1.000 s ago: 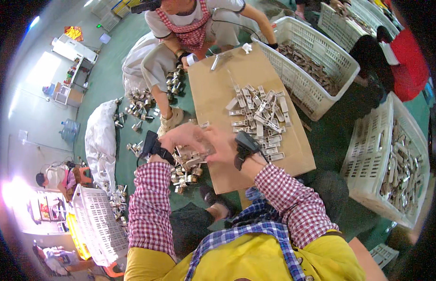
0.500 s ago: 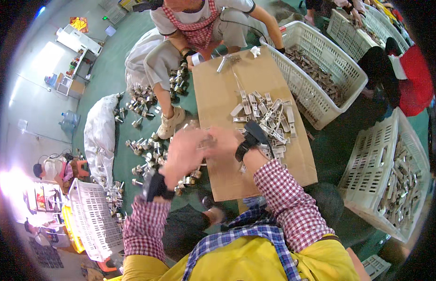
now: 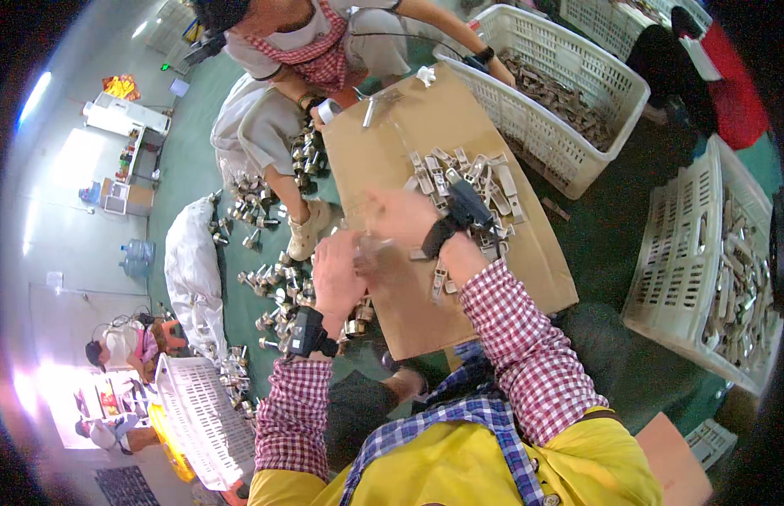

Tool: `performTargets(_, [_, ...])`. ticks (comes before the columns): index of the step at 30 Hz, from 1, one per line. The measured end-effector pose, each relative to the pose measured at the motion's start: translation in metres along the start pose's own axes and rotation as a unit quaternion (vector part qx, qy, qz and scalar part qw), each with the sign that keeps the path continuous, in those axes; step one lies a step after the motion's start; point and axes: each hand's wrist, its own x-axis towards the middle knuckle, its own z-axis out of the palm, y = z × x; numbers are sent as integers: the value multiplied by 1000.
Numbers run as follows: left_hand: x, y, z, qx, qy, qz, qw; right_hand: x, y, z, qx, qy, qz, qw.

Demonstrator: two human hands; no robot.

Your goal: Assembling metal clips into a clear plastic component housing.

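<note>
Holding a small metal piece (image 3: pixel 368 250) between them, the left hand (image 3: pixel 337 274) and the right hand (image 3: pixel 398 215) meet over the near-left edge of the cardboard sheet (image 3: pixel 426 135); motion blur smears the piece and the fingers, so I cannot tell whether either hand pinches it or only cups it. Both wrists wear a black band, and both sleeves are red-and-white check. On the sheet just beyond the right hand lies a heap of pale metal brackets (image 3: pixel 468 181), too many and too tangled to count. Left of the sheet, on the green floor (image 3: pixel 190 169), shiny metal fittings (image 3: pixel 270 278) stand in loose clusters running from beside the left hand toward the far end of the sheet, also beyond counting. At the far end of the sheet a second person in a red checked apron (image 3: pixel 316 59) sits facing this way, one shoe (image 3: pixel 308 229) near the sheet's left edge. A white plastic crate (image 3: pixel 569 93) of dark parts touches the sheet's right side; a second white crate (image 3: pixel 704 270) of pale parts stands well right of it, and a third, empty-looking white crate (image 3: pixel 202 422) lies left of the sheet near the wearer's knee. A white sack (image 3: pixel 190 261) lies left of the fittings. Farther left of the sheet, desks and another seated person show at the rim.
</note>
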Motion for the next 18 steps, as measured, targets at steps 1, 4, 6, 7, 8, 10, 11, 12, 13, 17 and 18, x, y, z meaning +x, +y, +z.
performTargets(1, [2, -2, -4, -5, 3, 1, 1000, 2, -3, -10, 5, 4, 2, 1000])
performTargets(4, [11, 2, -12, -3, -23, -5, 1000, 5, -8, -43, 118, 123, -12, 985])
performTargets(6, [16, 0, -14, -3, -48, 6, 999, 1, -6, -40, 156, 145, -8, 977])
performTargets(7, [18, -2, -14, -1, -50, 10, 999, -1, -6, -37, 191, 162, -6, 968])
performTargets(8, [20, -4, -13, -9, -83, -5, 997, -3, -5, -35, 193, 166, -4, 967])
performTargets(10, [28, -4, -12, -18, -119, -16, 993, -7, -4, -36, 149, 103, 33, 983])
performTargets(11, [33, -5, -10, -21, -151, -18, 988, -8, 0, -35, 151, 106, 38, 982])
performTargets(12, [36, -8, -16, -22, -176, -23, 984, -7, -4, -35, 164, 103, 29, 981])
performTargets(13, [37, -12, -20, -20, -173, -21, 985, -6, -7, -35, 176, 99, 20, 979])
performTargets(17, [41, -19, -18, -6, -184, -26, 983, -3, -5, -39, 181, 116, 39, 976])
performTargets(18, [39, -18, -17, 25, -179, -25, 983, -3, -4, -39, 188, 123, 34, 974])
